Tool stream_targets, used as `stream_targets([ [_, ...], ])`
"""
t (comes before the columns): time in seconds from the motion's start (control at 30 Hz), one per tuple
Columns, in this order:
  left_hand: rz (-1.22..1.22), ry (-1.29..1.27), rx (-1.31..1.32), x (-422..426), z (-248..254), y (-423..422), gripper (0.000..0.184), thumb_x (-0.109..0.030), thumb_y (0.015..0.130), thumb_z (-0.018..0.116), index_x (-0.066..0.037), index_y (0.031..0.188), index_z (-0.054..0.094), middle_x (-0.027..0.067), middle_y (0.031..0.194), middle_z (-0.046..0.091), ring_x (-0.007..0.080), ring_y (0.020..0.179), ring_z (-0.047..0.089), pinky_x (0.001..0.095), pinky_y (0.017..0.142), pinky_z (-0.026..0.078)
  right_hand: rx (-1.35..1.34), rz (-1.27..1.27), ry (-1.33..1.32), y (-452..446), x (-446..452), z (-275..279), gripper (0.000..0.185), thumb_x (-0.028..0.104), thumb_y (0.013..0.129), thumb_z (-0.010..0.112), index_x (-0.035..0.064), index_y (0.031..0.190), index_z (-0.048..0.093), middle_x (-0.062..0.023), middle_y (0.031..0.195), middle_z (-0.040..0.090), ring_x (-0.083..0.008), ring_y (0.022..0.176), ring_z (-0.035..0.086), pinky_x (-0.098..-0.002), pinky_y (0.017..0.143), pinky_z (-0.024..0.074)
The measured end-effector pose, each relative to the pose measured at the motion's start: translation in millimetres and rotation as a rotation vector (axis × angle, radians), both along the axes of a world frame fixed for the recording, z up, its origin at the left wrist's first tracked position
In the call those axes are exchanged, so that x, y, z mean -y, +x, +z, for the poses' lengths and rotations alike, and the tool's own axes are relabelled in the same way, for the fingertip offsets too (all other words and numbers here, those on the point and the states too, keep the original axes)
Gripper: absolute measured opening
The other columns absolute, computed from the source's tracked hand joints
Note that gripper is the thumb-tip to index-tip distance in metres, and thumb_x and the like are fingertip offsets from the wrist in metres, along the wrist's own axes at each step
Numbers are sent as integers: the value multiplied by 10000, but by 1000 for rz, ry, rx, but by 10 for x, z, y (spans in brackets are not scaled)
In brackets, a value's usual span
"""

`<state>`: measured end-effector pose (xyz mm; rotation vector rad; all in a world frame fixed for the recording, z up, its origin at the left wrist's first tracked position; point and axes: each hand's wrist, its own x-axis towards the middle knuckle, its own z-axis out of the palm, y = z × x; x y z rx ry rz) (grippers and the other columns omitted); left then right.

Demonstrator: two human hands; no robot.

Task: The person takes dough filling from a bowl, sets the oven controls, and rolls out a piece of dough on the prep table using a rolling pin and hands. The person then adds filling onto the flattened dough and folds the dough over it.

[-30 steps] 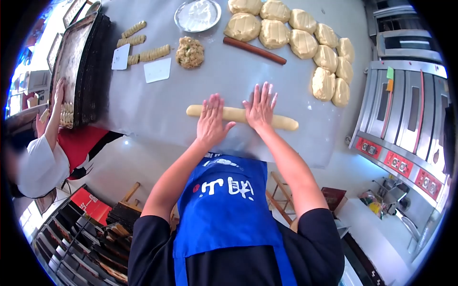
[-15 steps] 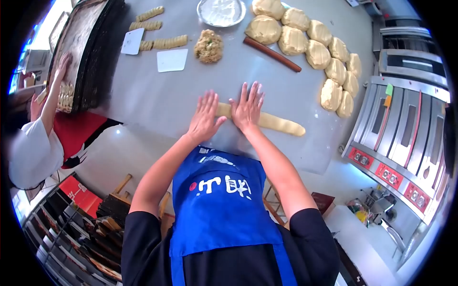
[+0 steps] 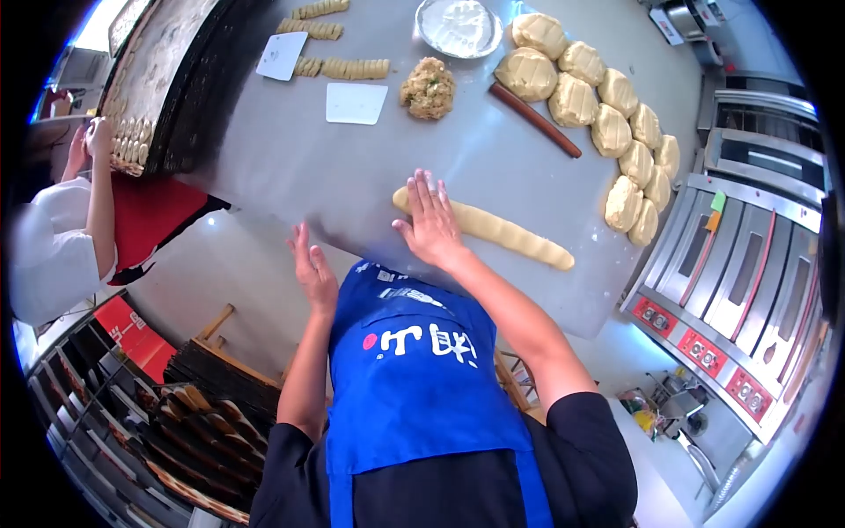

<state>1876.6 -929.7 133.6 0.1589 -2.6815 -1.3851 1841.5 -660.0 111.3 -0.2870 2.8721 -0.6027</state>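
Lettering (image 3: 451,345) on the blue apron (image 3: 418,409) and red sign (image 3: 134,341) is unreadable.

One head-worn view, forward and downward from above the worktable (image 3: 295,158)

Your brightly lit tabletop (image 3: 352,163) carries soft, pale glare; its right edge bows under fisheye distortion, and black rims the view.

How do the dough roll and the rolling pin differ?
The dough roll is pale yellow; the rolling pin is reddish brown. The dough roll looks longer and thicker than the rolling pin. The right hand is over the dough roll; none is at the rolling pin. Both are long, lying on the table.
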Motion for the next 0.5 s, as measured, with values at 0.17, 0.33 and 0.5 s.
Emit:
stream_targets([
  [0.17, 74, 34, 38, 35, -28, 70, 490, -254, 1193, 386, 33, 1573, 500, 176, 1614, 553, 303, 1604, 372, 470, 1354, 160, 108, 90, -4, -27, 139, 0, 1018, 597, 1039, 577, -52, 1700, 157, -261, 1795, 90, -398, 1679, 42, -542, 1367, 46],
  [0.33, 18, 43, 22, -85, 28, -6, 479, -247, 1182, 438, 25, 1570, 506, 200, 1598, 557, 353, 1594, 382, 493, 1338, 210, -6, 97, -95, 23, -79, 110, 1039, 608, 1044, 565, -54, 1704, 110, -276, 1793, 73, -424, 1674, 38, -539, 1367, 50],
  [0.5, -104, -49, -19, -288, 50, -133, 468, -217, 1169, 469, 18, 1572, 505, 206, 1589, 564, 364, 1570, 422, 504, 1328, 244, 147, 105, -73, 164, -154, 71, 1010, 595, 1062, 545, -32, 1713, 93, -282, 1789, 89, -421, 1671, 85, -534, 1368, 73],
])
